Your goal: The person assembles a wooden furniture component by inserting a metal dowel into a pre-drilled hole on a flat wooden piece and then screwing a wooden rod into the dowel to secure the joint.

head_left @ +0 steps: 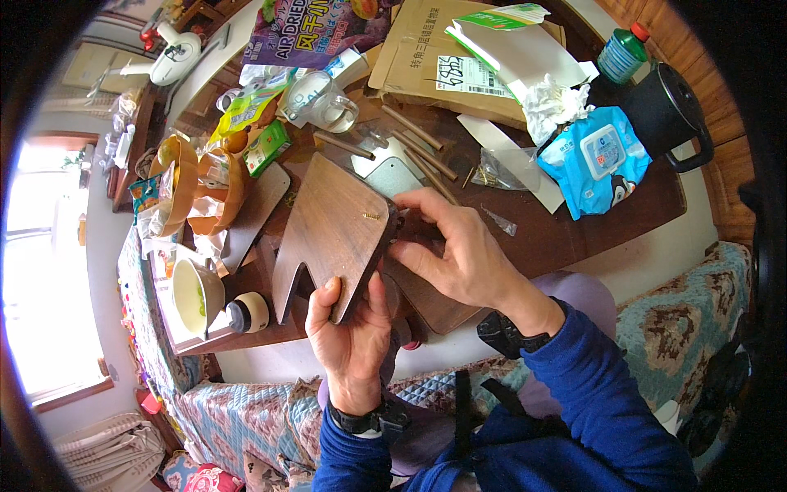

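Head view: left fingers point(377, 300) hold board point(332, 213); bowl point(188, 283) contains green pieces point(202, 302).

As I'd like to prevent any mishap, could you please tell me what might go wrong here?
If loose, the small brassy screw could drop off the tilted brown board. The left hand grips the board near its notch, so it might twist. The clear jug, near brown tubes, might get knocked.

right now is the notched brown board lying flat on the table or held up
Held up: the left hand grips the board at its near end.
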Motion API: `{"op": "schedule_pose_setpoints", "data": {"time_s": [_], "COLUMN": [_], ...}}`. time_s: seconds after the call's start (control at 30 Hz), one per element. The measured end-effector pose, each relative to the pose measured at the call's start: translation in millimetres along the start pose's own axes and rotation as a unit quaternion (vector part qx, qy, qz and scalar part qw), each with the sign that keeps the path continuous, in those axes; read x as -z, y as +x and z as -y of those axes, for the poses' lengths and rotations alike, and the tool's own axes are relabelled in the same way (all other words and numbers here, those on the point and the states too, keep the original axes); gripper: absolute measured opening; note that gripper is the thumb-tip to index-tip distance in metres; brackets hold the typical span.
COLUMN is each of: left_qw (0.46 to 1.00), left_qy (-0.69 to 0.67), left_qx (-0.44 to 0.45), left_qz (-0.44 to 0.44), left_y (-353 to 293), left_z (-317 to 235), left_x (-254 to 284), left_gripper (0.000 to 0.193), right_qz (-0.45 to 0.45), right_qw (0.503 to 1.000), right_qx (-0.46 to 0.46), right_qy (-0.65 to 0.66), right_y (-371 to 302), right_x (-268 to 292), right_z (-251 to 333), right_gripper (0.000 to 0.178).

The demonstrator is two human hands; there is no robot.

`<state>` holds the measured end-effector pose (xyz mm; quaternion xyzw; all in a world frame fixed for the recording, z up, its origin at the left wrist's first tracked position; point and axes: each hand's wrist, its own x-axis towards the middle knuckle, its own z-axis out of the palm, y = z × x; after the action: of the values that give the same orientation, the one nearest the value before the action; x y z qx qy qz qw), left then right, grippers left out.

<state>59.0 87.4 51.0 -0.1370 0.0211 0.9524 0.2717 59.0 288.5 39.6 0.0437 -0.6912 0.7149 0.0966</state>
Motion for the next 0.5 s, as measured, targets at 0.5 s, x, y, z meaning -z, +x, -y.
{"op": "schedule_pose_setpoints", "data": {"time_s": [0.5], "left_qw": [0.993], "left_qy": [0.114], "left_qx": [0.0], "left_qz": [-0.04], "left_y": [-2], "left_z": [7], "left_x": [16], "left_gripper": [0.05], "right_qz": [-0.039], "right_qw": [0.998], "right_qx": [0.022], "right_qy": [0.034], "right_y": [3], "right_x": [2], "right_z": [-12], "right_gripper": [0.014]}}
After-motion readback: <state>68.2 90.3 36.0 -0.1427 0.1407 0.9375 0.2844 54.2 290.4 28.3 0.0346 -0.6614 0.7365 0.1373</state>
